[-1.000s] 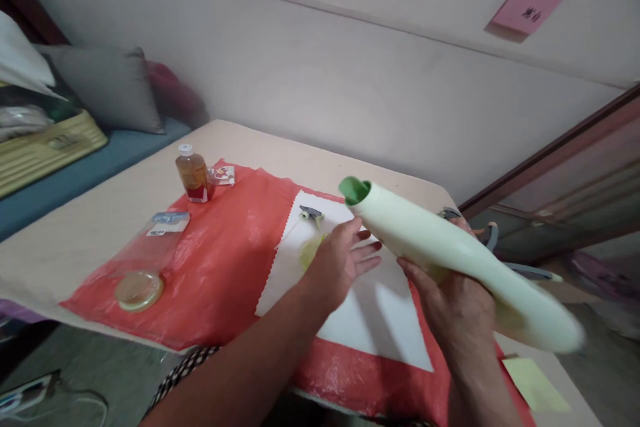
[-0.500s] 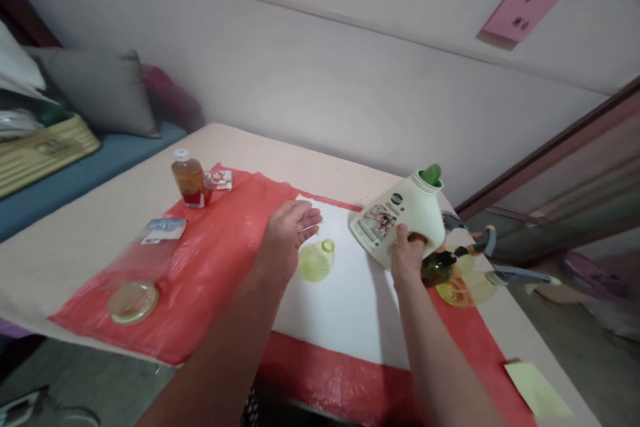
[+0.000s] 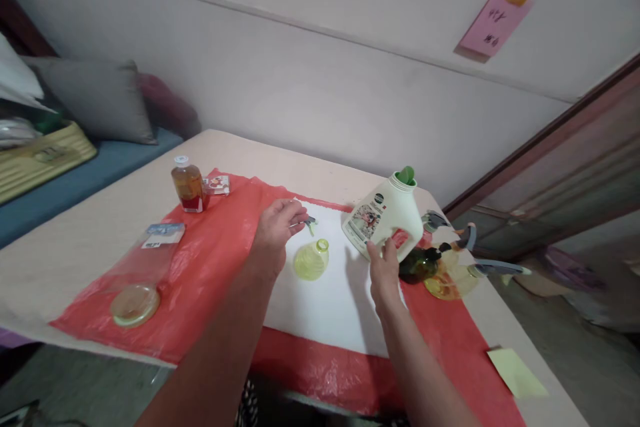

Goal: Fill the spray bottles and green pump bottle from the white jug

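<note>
A pale cream jug with a green cap piece in its mouth stands at the back right of a white sheet. My right hand is at its lower front with thumb and fingers apart; the handle gap shows no fingers through it. My left hand hovers over the sheet's left side, fingertips drawn together; whatever they may hold is hidden. Just past those fingertips is a grey-green spray head. A small translucent yellow bottle without a top lies nearby on the sheet.
Right of the jug are a dark bottle and yellow spray bottles. On the left are an amber bottle, a small box, a clear packet and a round lid. Red plastic covers the table.
The fingers of my right hand have come out of the jug's handle and down to its lower front. My left hand's fingers have gone from spread to drawn together. The view has shifted slightly.
</note>
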A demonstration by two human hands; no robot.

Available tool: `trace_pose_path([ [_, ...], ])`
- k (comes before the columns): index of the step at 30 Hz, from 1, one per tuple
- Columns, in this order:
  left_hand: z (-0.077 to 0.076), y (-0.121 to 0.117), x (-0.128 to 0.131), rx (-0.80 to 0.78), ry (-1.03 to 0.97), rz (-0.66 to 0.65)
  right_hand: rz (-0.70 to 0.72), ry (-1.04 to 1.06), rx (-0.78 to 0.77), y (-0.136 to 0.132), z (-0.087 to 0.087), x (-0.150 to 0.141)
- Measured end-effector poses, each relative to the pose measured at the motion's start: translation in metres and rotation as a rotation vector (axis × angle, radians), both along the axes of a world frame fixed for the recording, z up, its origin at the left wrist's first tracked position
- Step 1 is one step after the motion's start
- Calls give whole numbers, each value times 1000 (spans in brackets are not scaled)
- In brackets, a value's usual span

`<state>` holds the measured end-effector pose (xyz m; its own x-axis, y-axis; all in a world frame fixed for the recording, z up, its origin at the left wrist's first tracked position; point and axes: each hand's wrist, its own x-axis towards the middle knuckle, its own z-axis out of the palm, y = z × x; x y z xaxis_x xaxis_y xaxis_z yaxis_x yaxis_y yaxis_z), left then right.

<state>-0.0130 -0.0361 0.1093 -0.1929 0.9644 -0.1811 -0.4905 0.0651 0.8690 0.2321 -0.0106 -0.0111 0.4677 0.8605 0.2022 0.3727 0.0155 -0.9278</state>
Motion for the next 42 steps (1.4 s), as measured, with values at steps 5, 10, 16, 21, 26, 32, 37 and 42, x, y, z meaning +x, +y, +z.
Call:
trace_pose_path([
  [5,-6,2,-10,33,384,-50,97,189,-130,-44,15,-24],
  [10,-36,23,-21,-56,892,-35,213,385,-139,-49,32,-38],
  [16,-84,44,-9,-209,1326,-194,243,513,-173,-46,39,-36],
  [21,-108,50,0,-270,1513,-288,307,592,-186,-47,41,-32],
  [26,-117,63,-2,-333,1505,-333,342,599,-185,-50,47,-35],
  [32,-96,68,-3,-231,1373,-196,360,580,-185,-51,50,-37],
  [37,-53,50,1,-31,1196,-52,354,662,-167,-48,50,-34],
  [42,-18,15,11,98,910,-165,394,784,-75,-46,63,-25],
])
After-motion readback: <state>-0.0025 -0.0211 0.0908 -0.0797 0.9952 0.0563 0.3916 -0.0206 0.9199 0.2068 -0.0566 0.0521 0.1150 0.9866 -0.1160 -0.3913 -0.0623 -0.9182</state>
